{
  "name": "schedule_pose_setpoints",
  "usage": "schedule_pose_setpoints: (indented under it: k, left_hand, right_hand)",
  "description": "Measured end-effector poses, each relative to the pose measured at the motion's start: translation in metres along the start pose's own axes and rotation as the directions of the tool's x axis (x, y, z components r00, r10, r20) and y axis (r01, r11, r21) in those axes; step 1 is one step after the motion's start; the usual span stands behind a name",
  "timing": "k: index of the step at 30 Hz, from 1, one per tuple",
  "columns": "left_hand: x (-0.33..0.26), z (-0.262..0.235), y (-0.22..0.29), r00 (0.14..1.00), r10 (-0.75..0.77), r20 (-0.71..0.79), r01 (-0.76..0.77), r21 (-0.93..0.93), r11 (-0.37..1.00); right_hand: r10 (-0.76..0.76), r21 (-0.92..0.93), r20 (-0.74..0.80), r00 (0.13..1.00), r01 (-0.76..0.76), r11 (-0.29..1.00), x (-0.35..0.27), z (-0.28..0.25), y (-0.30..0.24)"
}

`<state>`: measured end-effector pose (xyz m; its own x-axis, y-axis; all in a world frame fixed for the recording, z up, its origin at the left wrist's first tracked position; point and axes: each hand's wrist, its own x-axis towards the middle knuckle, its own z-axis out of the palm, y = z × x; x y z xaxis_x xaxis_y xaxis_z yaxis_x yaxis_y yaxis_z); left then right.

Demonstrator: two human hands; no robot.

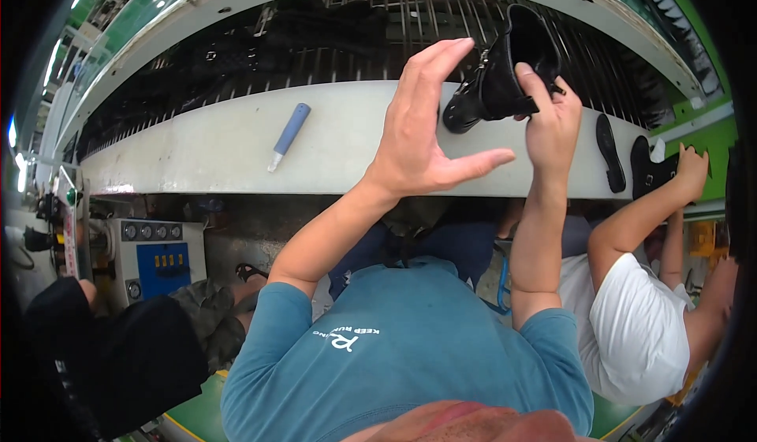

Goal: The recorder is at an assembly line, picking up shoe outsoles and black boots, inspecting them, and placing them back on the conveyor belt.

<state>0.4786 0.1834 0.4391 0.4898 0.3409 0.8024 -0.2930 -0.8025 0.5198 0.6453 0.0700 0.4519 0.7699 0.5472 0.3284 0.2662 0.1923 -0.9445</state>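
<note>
A black ankle boot (505,71) with a buckle on its side hangs tilted over the white ledge (339,166), its toe low and to the left. My right hand (552,126) grips the boot by its shaft, the thumb at the opening and the other fingers partly hidden behind. Left of the boot, my left hand (418,134) is raised with nothing in it, thumb and fingers spread apart. Its fingertips point toward the boot; whether they touch it I cannot tell. A blue-handled tool (292,133) with a whitish tip lies on the ledge farther left.
Beyond the ledge runs a rack of metal rods (418,24) with dark boots on its left part. A black sole (609,154) lies to the right. There a co-worker's hand (691,170) is at another black boot (650,170). A gauge panel (154,233) stands lower left.
</note>
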Motion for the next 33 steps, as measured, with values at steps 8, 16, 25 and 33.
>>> schedule_pose_setpoints:
  k: [8, 16, 25, 33]
  left_hand:
    - [0.001, 0.033, 0.016, 0.995, -0.009, 0.098, 0.022, -0.129, 0.991]
    - [0.028, 0.049, 0.015, 0.997, 0.046, 0.054, -0.043, -0.054, 0.998]
    - [0.002, 0.053, 0.006, 0.995, -0.091, -0.030, 0.087, -0.130, 0.988]
    - [0.007, 0.052, 0.003, 0.895, -0.389, -0.217, 0.352, -0.188, 0.917]
  right_hand:
    - [-0.128, 0.233, -0.028, 0.991, 0.132, 0.963, -0.038, -0.010, -0.008]
    - [-0.161, 0.232, 0.061, 0.985, 0.143, 0.962, -0.021, -0.019, 0.013]
    - [-0.192, 0.323, 0.025, 0.981, 0.174, 0.930, -0.041, -0.003, 0.035]
    - [0.192, 0.156, -0.001, 0.981, -0.189, 0.970, -0.104, -0.016, 0.127]
